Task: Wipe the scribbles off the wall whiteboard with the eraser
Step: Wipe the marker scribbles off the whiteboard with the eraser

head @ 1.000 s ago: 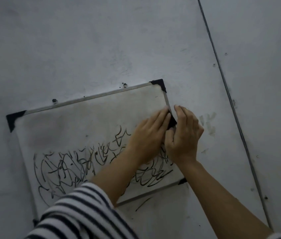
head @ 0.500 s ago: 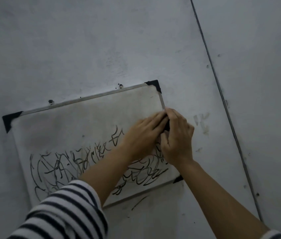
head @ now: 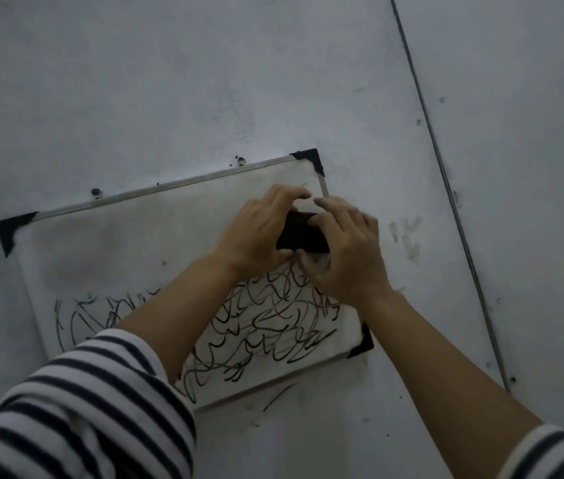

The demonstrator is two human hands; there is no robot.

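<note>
My left hand and right hand clamp curled fingers round the eraser, near the top right corner of the whiteboard, just above the scribbles, probably for firmer strokes.

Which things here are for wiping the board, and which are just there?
For the job:
eraser
whiteboard
scribbles
left hand and right hand, both holding the eraser

Just there:
screws above the whiteboard
tape scraps to its right
stray mark below it
</note>
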